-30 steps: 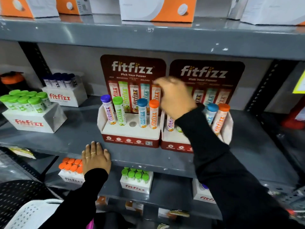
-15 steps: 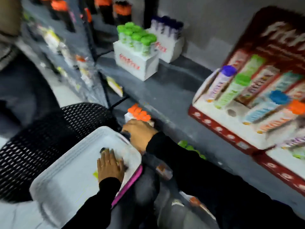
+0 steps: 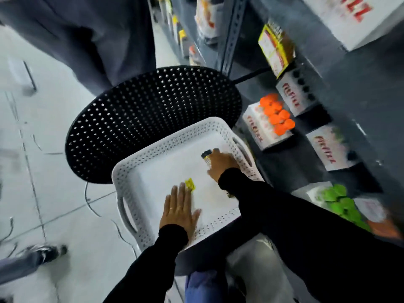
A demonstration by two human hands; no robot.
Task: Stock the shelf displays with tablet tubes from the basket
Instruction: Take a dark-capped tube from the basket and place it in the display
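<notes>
A white perforated basket (image 3: pixel 140 169) rests partly on a black perforated stool (image 3: pixel 148 110), low in front of the shelving. My right hand (image 3: pixel 220 165) reaches into the basket's far right corner and closes around a dark-capped tablet tube (image 3: pixel 206 157). My left hand (image 3: pixel 180 209) lies flat, fingers spread, on the basket's floor and holds nothing. A small yellow item (image 3: pixel 190 184) lies at its fingertips. Both arms wear black sleeves.
Grey shelves on the right carry white boxes of orange-capped tubes (image 3: pixel 276 117), green-capped tubes (image 3: pixel 336 200) and dark-capped tubes (image 3: pixel 299 86). Another person's legs (image 3: pixel 91 38) stand behind the stool, a shoe (image 3: pixel 47 254) at lower left on the tiled floor.
My view swung down from the shelf displays to the basket. My right hand left the display, came down into the basket and closed on a tube; my left hand moved from the shelf edge into the basket.
</notes>
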